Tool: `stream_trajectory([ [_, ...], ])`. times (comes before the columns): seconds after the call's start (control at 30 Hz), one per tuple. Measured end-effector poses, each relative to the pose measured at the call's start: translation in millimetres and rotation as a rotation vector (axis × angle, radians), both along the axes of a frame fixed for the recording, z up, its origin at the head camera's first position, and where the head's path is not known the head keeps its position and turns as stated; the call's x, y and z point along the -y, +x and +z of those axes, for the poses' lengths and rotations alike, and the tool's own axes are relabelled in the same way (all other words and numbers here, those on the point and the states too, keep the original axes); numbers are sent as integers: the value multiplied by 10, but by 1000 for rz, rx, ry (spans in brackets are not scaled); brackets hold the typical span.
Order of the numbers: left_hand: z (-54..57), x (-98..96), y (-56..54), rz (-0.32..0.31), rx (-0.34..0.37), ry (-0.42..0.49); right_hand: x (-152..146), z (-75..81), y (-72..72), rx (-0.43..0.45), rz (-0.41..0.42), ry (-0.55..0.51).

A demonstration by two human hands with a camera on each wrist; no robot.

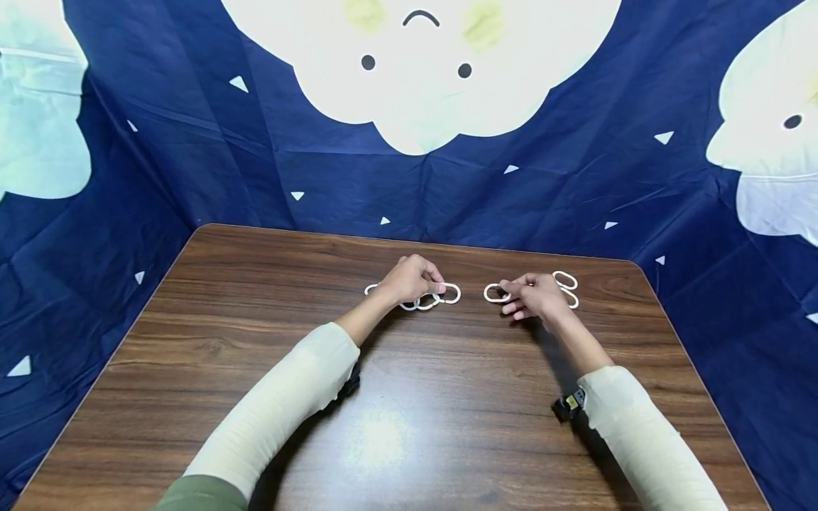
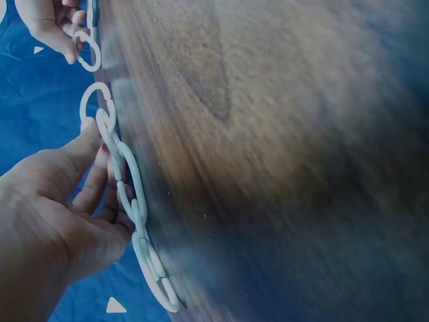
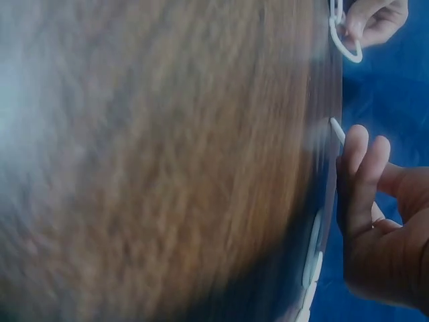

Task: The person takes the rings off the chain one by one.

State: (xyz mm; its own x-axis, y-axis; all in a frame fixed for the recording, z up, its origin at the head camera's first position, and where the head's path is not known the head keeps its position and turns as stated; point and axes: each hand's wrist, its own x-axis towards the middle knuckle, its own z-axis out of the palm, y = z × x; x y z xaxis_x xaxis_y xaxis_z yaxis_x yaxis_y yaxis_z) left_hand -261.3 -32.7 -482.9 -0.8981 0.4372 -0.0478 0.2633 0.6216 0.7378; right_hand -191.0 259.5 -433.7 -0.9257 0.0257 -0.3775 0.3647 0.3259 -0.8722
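Note:
My left hand point(image 1: 407, 279) pinches the end link of a white plastic chain point(image 2: 137, 176) between thumb and fingers. Several oval links hang together in that chain, which runs leftward beneath the hand over the table; part of it is hidden behind the hand in the head view. To the right, my right hand point(image 1: 537, 295) holds a single white link point(image 1: 486, 293) by its right end, its other end pointing at the chain. A short gap separates this link from the chain's end link point(image 2: 83, 107). In the right wrist view, fingers cover most of the single link point(image 3: 337, 130).
Beside the right hand, more white links point(image 1: 575, 282) lie on the brown wooden table point(image 1: 409, 369). Behind the table's far edge hangs a dark blue cloth point(image 1: 332, 170) with white clouds and triangles. A small black device point(image 1: 567, 406) is worn at the right wrist.

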Motion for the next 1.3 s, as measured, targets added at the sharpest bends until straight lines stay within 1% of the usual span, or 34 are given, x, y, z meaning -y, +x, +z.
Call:
stream_trajectory([
  [0.1,-96,-23,-78,11,0,-26,-40,12,-12,-17,-16,35],
  [0.23,-141,-39,-133,17,3,-62,-69,14,-40,-45,-34,85],
  [0.37,-143,-48,-165,32,3,-102,-95,10,-91,-56,-38,109],
  [0.53,-109,-58,-176,57,14,-127,-125,18,-157,-54,-33,136],
  [0.67,-91,-56,-177,93,49,-117,-151,28,-190,-56,-35,143],
  [0.77,-94,-51,-187,105,67,-105,-168,33,-204,-51,-39,145],
  [0.9,-110,-36,-214,97,80,-108,-177,35,-213,-42,-47,154],
  [1.03,-167,-13,-261,87,98,-101,-181,19,-225,-42,-52,159],
  [1.3,-247,-2,-302,60,104,-76,-221,-24,-237,-45,-87,147],
])
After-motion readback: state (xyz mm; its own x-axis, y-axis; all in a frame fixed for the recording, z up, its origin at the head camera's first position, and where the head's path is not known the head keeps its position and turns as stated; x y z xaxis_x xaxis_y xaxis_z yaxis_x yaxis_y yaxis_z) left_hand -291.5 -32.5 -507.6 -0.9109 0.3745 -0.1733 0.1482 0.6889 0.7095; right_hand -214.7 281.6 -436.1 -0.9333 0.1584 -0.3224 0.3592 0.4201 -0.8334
